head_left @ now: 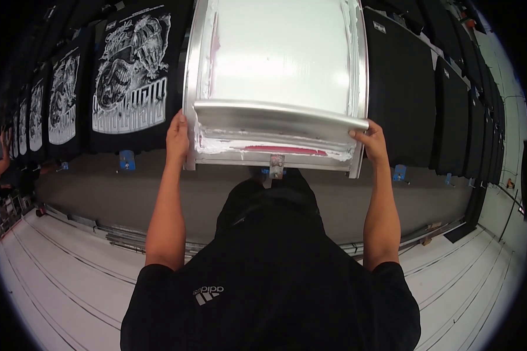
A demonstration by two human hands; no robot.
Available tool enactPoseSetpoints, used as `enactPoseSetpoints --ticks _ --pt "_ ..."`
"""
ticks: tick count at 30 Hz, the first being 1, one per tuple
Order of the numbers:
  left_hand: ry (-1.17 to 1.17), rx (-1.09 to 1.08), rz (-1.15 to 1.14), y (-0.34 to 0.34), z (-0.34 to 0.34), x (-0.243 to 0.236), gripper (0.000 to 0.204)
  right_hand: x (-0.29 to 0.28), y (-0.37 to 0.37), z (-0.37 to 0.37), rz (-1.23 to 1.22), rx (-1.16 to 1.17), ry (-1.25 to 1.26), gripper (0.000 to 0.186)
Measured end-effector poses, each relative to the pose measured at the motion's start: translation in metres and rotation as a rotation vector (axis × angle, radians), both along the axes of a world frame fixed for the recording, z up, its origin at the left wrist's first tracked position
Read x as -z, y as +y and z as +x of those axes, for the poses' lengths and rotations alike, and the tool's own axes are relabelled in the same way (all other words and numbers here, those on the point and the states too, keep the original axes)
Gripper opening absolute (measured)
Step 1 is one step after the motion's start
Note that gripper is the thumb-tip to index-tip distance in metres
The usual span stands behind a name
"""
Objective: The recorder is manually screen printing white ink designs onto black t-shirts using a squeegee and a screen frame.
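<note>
A silk-screen printing frame (190,76) with metal rails lies in front of me, its white mesh (275,55) stretched between them. Across its near part rests a long silver metal squeegee (269,120), its right end a little closer to me than its left. White ink (216,143) is smeared along the near edge and sides. My left hand (177,137) has its fingers closed on the frame's left rail, beside the squeegee's left end. At the squeegee's right end, my right hand (372,140) pinches it, thumb on top; some of its fingers are hidden.
Printed black shirts (132,73) hang over boards to the left, and black shirts (401,88) lie on boards to the right. A metal clamp (277,167) sits at the frame's near edge. Another person's arm (3,158) shows at far left. Metal bars (123,240) run along the floor.
</note>
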State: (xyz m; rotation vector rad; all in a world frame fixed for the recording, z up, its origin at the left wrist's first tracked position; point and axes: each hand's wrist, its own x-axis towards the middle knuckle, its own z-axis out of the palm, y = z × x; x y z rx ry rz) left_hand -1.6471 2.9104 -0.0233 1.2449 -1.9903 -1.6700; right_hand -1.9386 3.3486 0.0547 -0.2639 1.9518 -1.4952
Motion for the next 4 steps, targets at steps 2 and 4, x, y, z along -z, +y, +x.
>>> enactPoseSetpoints --ticks 2,4 --pt "0.013 0.055 -0.135 -0.01 0.005 0.0 0.044 -0.013 -0.001 -0.003 0.16 -0.103 0.072 0.026" --pt "0.018 0.109 -0.266 -0.023 0.008 -0.002 0.043 -0.03 -0.001 0.006 0.477 -0.289 0.34 0.03"
